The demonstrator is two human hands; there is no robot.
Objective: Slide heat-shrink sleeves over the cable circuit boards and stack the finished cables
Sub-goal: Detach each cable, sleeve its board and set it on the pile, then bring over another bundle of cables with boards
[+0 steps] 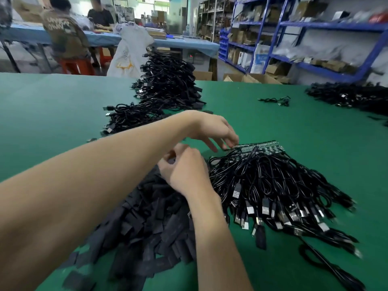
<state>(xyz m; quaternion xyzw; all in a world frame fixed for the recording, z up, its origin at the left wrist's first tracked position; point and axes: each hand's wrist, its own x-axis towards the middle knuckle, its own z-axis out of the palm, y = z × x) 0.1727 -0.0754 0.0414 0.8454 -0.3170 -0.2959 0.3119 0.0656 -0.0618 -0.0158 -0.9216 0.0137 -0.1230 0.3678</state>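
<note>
Heap of flat black heat-shrink sleeves (147, 217) nearest; one sleeve pinched by right hand (184, 171), bare green circuit boards (260, 147) fingered by left hand (214, 129); tall far stack of finished black cables (168, 80) already built, many unsleeved cables judged left

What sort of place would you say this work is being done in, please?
Probably a small electronics assembly workshop: heaps of black USB cables on a green worktable, a pile of heat-shrink sleeves, and blue stock shelving holding boxes.
</note>
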